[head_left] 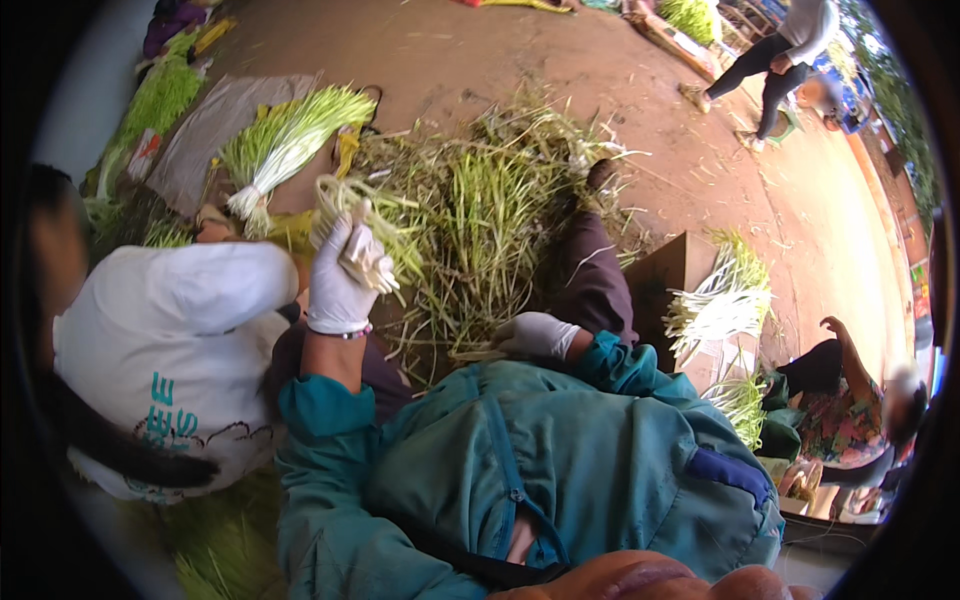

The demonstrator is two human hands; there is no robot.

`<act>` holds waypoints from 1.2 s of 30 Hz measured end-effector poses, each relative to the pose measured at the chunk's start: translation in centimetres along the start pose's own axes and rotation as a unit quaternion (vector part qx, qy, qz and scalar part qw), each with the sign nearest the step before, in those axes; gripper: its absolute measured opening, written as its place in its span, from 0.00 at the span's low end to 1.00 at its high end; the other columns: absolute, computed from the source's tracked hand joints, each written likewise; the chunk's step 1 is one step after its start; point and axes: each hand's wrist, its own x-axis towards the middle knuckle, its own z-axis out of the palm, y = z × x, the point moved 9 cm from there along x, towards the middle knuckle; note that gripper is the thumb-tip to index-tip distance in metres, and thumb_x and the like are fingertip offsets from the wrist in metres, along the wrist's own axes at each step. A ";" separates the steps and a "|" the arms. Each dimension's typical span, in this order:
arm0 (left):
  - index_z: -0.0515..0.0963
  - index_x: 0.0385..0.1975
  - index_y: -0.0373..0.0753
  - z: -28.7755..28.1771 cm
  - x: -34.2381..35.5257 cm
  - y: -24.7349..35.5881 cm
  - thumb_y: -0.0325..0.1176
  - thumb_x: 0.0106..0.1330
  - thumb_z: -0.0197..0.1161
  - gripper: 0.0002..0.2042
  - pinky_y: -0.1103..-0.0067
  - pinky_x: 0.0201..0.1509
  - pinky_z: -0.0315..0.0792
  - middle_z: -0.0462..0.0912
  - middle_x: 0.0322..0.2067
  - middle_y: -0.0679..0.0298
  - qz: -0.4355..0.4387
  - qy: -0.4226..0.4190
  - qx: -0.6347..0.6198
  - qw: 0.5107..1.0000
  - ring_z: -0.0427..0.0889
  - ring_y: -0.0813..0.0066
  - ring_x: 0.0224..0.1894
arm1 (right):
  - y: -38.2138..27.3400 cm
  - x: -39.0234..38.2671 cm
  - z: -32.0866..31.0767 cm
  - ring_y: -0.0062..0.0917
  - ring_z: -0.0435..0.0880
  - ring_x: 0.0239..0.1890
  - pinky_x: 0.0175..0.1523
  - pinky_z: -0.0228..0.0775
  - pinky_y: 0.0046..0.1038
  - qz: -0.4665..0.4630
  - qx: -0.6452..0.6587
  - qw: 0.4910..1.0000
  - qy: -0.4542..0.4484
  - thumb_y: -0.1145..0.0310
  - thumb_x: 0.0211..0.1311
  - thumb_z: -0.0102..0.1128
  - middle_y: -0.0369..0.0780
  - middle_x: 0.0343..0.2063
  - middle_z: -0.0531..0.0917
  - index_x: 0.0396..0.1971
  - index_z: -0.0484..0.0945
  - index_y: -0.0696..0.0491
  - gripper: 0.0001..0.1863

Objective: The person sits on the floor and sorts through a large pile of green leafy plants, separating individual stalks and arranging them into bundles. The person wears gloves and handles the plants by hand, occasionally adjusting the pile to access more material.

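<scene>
My left hand (340, 278), in a white glove, is raised over the near left side of the pile. Its fingers are closed round thin pale stalks (352, 192) that loop out above the hand. Lower and to the right, my right hand (543, 335), also gloved in white, is by my leg at the pile's near edge. Its fingers curl downward, and whatever is in them is hidden. Between and beyond the hands spreads a loose heap of green and yellowed stalks (470, 215), mixed with brown scraps.
A tied bundle of pale green stalks (290, 145) lies at the far left. More stalks (722, 300) lie by a cardboard box (665, 275) on the right. Close on my left sits a person in white (170, 350). Others are at the right, one walking (775, 60).
</scene>
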 end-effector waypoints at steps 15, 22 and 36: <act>0.67 0.56 0.31 -5.4 -1.3 -4.8 0.35 0.69 0.52 0.19 0.82 0.22 0.58 0.58 0.12 0.75 -0.137 0.232 0.070 0.961 0.62 0.82 0.16 | 16.3 10.9 -7.6 0.26 0.84 0.29 0.30 0.74 0.24 0.164 0.374 0.872 0.270 0.67 0.63 0.52 0.45 0.30 0.83 0.45 0.75 0.59 0.14; 0.70 0.48 0.33 -6.4 0.4 -4.9 0.34 0.68 0.53 0.14 0.82 0.21 0.61 0.61 0.14 0.74 -0.149 0.288 0.136 0.936 0.64 0.81 0.16 | 24.5 17.0 10.9 0.44 0.71 0.55 0.51 0.71 0.41 0.353 0.688 0.623 0.117 0.59 0.66 0.51 0.48 0.58 0.68 0.60 0.60 0.56 0.27; 0.76 0.49 0.32 -6.5 0.3 -4.3 0.34 0.68 0.54 0.15 0.85 0.21 0.63 0.65 0.16 0.75 -0.106 0.262 0.118 0.952 0.66 0.84 0.17 | 7.5 8.2 -9.6 0.14 0.74 0.22 0.26 0.64 0.15 0.002 0.593 0.772 0.229 0.64 0.61 0.55 0.36 0.28 0.80 0.48 0.76 0.59 0.18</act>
